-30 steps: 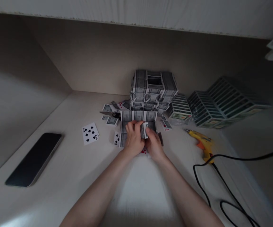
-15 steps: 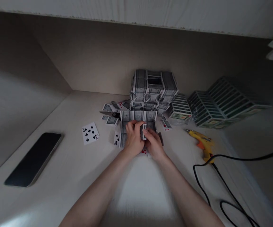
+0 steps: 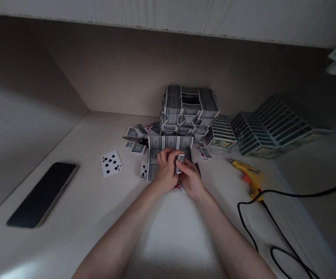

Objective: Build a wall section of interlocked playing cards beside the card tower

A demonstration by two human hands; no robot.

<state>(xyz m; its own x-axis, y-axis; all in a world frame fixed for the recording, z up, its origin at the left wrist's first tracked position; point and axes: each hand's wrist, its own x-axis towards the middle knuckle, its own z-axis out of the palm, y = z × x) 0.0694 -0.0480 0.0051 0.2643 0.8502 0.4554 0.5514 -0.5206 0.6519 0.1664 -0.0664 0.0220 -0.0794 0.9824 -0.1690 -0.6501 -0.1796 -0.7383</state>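
Note:
Between my two hands is a small folded playing card (image 3: pixel 180 158), patterned back showing. My left hand (image 3: pixel 167 170) grips its left and upper side with bent fingers. The thumb of my right hand (image 3: pixel 191 177) presses on its face from the right. Both hands are over an open box-like piece made of cards (image 3: pixel 170 142), whose back wall stands upright and whose floor is partly hidden by my hands. Right behind it rises a larger card structure (image 3: pixel 190 110) with a rectangular opening in its top.
Scissors (image 3: pixel 134 139) and loose cards (image 3: pixel 138 148) lie left of the card piece. Farther left are a seven of spades (image 3: pixel 111 163) and a phone (image 3: pixel 42 195). On the right are a yellow glue gun (image 3: pixel 251 176), its black cable (image 3: pixel 245 224) and stacked card boxes (image 3: pixel 272 128).
The small folded card has shifted slightly right and tilted between my fingers. The fingers of my left hand have moved a little to the right with it.

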